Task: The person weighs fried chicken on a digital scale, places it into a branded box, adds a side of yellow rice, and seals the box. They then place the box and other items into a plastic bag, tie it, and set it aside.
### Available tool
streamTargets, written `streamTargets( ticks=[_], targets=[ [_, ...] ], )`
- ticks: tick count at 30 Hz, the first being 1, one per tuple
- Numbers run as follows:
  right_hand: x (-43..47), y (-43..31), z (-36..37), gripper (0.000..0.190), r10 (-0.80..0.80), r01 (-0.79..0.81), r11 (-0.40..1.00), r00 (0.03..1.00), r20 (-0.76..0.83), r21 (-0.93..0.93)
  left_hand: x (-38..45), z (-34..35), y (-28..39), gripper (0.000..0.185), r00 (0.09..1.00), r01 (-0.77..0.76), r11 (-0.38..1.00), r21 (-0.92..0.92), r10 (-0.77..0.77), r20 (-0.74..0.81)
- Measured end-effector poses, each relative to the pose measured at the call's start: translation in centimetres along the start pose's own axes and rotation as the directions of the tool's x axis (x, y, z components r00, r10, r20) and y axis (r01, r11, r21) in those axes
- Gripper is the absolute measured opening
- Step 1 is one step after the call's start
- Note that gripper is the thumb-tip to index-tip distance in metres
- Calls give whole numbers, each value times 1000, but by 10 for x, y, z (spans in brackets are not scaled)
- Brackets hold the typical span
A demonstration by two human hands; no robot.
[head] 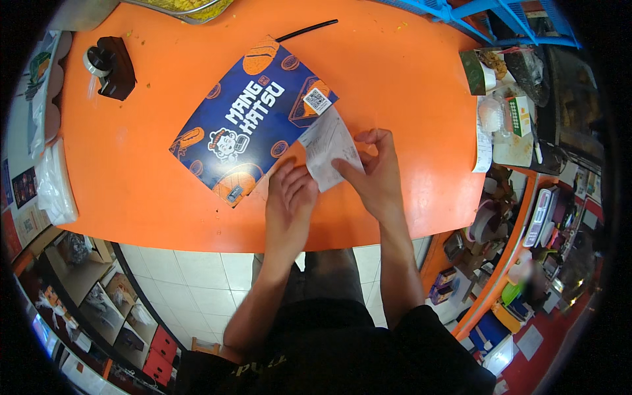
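Note:
In front of me a dark blue cardboard box with orange food drawings lies slantwise on the orange table. A white sticker with a printed code is on its right corner. A thin printed paper slip reaches from beneath that corner towards me, slightly curled. My right hand pinches the slip's right edge, thumb on top and a finger behind, with the index finger raised. My left hand is at the slip's lower left edge, beside the box's near edge, fingers bent; whether it grips the paper is unclear.
A black straw-like stick lies behind the box. At the far left stands a tape dispenser. A metal tray of yellow crumbs, a blue plastic rack, plastic bags and food packs line the edges.

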State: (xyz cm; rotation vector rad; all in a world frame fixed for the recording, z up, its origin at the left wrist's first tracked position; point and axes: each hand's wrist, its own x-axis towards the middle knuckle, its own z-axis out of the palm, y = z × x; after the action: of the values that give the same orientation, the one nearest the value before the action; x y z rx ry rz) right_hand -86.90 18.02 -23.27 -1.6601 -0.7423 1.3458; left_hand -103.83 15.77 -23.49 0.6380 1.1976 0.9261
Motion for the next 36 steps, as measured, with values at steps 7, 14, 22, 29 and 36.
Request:
streamTargets(
  ticks=[7,14,22,29,36],
  targets=[
    [-86,-22,-53,62,82,-113,989,954,288,92,8,38,19,36,970,245,935,-257,-233,76],
    [-45,-90,-97,11,-229,263,949,954,194,-172,8,-39,159,21,978,-198,596,778,62,201],
    [73,-203,4,29,-117,766,291,623,774,-573,98,-45,177,42,889,-446,288,847,256,381],
    [110,-197,68,42,47,609,-150,791,610,-779,94,-46,178,49,897,-415,270,868,283,341],
    [155,-141,15,31,281,238,756,724,630,-610,87,-55,169,56,862,-411,141,901,381,334]
  ],
)
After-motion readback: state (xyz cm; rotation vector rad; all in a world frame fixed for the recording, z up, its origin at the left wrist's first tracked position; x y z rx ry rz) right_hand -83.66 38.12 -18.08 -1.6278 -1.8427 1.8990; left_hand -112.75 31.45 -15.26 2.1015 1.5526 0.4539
